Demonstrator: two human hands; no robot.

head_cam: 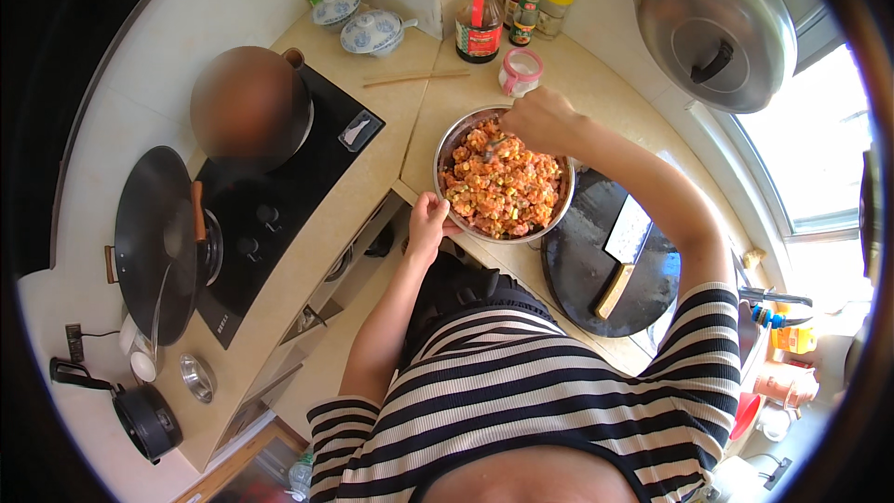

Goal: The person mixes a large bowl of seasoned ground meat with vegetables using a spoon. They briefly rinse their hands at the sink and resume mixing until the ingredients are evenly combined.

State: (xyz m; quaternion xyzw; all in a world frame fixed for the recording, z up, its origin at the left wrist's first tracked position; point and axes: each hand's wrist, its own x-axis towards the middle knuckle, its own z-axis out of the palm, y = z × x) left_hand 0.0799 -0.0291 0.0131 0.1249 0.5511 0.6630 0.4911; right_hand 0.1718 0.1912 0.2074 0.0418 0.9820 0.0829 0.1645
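Observation:
A steel mixing bowl [438, 162] rests on the counter near its front edge. It is filled with an orange-pink minced mixture [513, 185] flecked with yellow and green bits. My left hand [427, 225] grips the bowl's near-left rim, thumb on top. Over the far side of the bowl, my right hand [545, 122] is closed around a metal utensil [493, 148], whose lower end sits in the mixture. Its handle is hidden in my fist, so I cannot tell its exact kind.
Right of the bowl lies a round dark chopping board [580, 272] with a cleaver [625, 244] on it. Behind stand a pink-lidded jar [521, 71], a red-capped sauce bottle [480, 14] and chopsticks [418, 78]. A wok [155, 244] and a pot [304, 115] occupy the black cooktop [349, 101] at left.

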